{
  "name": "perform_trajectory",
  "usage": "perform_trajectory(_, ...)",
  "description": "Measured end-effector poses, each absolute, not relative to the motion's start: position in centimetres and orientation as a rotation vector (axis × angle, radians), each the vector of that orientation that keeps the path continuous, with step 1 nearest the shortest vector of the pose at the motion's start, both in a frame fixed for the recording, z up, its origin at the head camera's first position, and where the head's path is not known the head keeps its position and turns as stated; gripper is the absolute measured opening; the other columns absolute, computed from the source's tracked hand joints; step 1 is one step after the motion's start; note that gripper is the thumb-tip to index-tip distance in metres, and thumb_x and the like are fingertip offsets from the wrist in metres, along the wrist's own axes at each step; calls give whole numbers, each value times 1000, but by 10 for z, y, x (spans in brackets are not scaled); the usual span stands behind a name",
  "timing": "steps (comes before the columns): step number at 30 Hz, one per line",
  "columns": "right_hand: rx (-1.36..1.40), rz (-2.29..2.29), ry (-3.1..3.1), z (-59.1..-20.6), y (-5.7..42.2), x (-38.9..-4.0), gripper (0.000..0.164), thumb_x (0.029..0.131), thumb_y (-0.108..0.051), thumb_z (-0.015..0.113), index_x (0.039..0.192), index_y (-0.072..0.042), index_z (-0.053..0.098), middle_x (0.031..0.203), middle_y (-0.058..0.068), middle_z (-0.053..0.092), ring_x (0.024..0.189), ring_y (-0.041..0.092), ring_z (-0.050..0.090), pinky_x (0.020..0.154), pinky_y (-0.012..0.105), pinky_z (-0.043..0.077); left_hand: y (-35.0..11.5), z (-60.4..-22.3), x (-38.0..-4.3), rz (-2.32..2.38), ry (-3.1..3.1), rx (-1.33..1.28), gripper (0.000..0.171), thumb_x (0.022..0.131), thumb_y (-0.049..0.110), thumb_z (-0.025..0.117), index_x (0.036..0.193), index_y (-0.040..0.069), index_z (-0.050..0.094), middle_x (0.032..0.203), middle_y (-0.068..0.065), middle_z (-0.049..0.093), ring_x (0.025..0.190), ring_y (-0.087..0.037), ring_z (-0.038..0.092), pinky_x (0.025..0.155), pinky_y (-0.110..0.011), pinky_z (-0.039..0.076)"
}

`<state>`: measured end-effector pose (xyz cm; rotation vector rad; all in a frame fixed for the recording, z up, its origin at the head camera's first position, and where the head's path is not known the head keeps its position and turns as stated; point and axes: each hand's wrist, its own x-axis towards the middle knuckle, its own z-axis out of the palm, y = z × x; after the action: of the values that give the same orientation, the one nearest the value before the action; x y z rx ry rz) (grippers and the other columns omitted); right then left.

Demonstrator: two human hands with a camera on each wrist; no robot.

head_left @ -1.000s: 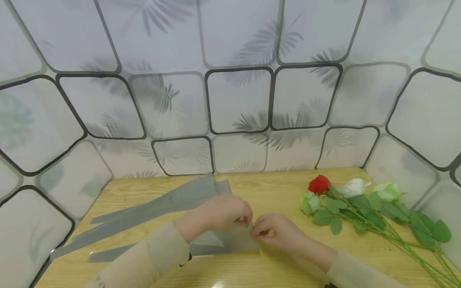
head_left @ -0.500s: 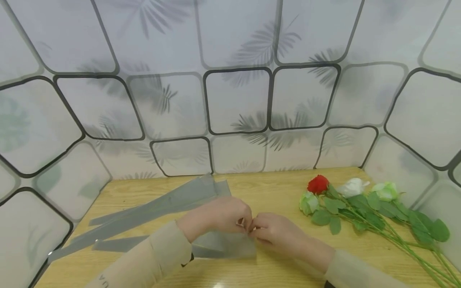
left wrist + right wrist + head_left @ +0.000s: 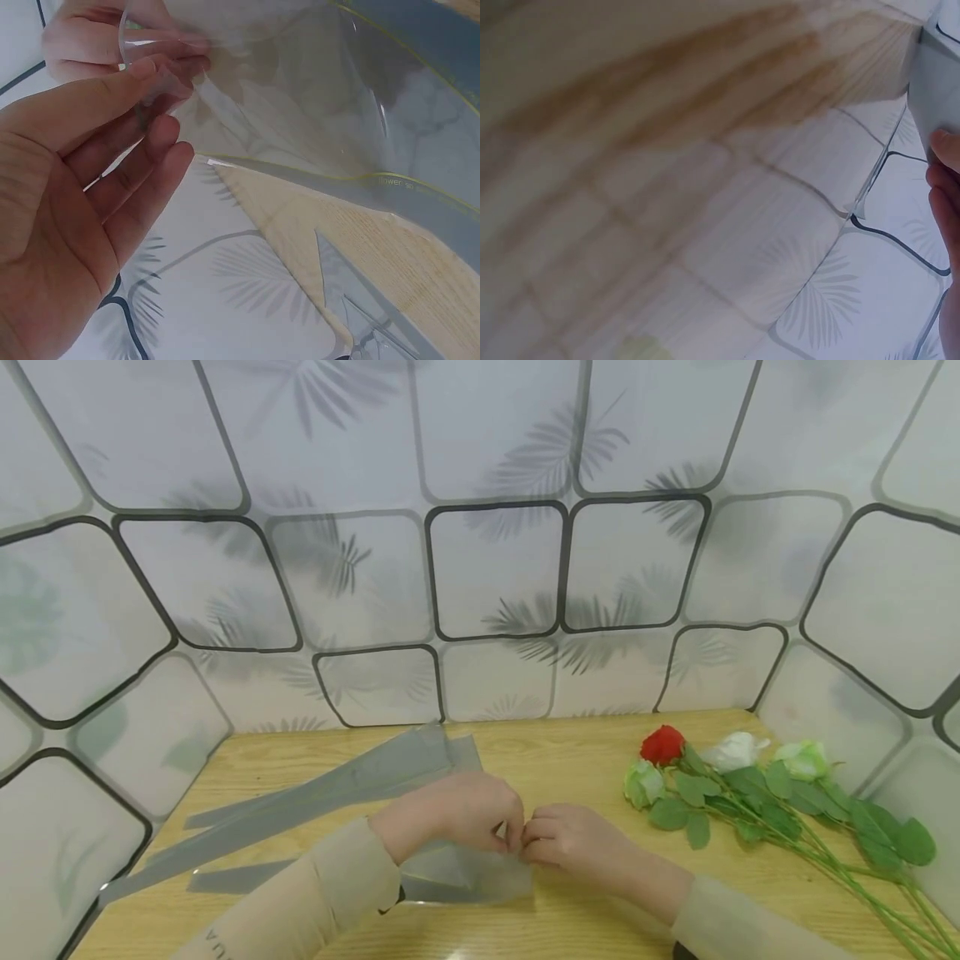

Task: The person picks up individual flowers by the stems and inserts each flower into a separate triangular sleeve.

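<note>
A see-through plastic flower sleeve (image 3: 501, 878) with grey borders lies slanting on the table below both hands. My left hand (image 3: 471, 810) pinches its wide end between thumb and forefinger; in the left wrist view, the other fingers are loosely bent beside the clear film (image 3: 300, 105). Close by on the right, my right hand (image 3: 581, 850) pinches the same end. The right wrist view catches only the right fingers (image 3: 946, 161) at the edge, against a grey strip of the plastic (image 3: 934, 94). The exact spot under the fingertips is partly hidden.
More grey flower sleeves (image 3: 352, 777) lie fanned at the left on the wooden table (image 3: 570, 752). To the right lie long-stemmed artificial-looking roses: a red rose (image 3: 663, 745), a white rose (image 3: 737, 750) and pale green roses (image 3: 804, 759). Patterned walls (image 3: 495, 568) enclose the table.
The right hand came left to meet the left hand at the sleeve's end, then drew very slightly apart. The sleeve's near edge has shifted a little toward me.
</note>
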<state>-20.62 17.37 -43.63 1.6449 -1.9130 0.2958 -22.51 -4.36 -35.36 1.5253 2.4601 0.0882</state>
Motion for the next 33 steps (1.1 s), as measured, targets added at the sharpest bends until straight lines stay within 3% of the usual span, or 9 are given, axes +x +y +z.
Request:
perform_trajectory(12,1658,242,-1988,-439,182,-204,18,80,-8,88,95,-16,81,97,-9,76,89,5,68,81,11,56,-47,-351,-230,146,2390,1544,8,93,13,81,87,18,82,90,10,79,73,3,62,68,-12,48)
perform_trajectory(23,1658,193,-1996,-437,185,-201,21,78,-7,90,95,-15,81,97,-9,76,90,5,69,79,11,56,-52,-352,-227,149,2386,1549,13,96,7,77,91,17,83,93,8,80,73,2,65,68,-11,50)
perform_trajectory(30,1624,179,-1941,-438,184,-202,8,94,-11,76,101,-12,80,103,-5,76,94,8,70,81,15,58,-51,-343,-227,145,2392,1579,19,98,4,72,90,18,81,98,7,77,79,0,63,71,-12,50)
perform_trajectory(33,1574,178,-1895,-438,182,-202,16,105,-12,63,102,-14,78,106,-4,75,93,9,70,78,17,59,-50,-338,-227,141,2414,1602,18,98,4,71,90,17,80,98,7,77,81,-2,64,73,-15,51)
